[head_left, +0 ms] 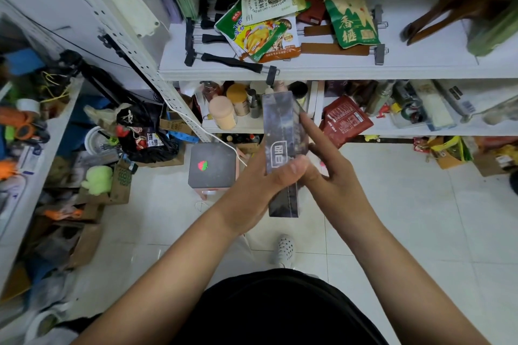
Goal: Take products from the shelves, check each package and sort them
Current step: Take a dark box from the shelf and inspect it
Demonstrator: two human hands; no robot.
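Note:
A long dark box (281, 126) with white characters on its face is held upright in front of the shelves, over the tiled floor. My left hand (266, 179) grips its lower half, thumb across the front. My right hand (325, 168) holds its right side, the forefinger stretched up along the edge. On the top shelf (308, 70) lie several food pouches: a white and green one (269, 3), a yellow one (266, 39) and a green and beige one (350, 17).
Clip hangers and wooden hangers (459, 8) lie on the top shelf. The lower shelf holds bottles (224, 112), a red pouch (346, 120) and tape rolls. A dark box on a pink stool (211, 166) stands on the floor. Cluttered boxes and bags (148, 131) fill the left.

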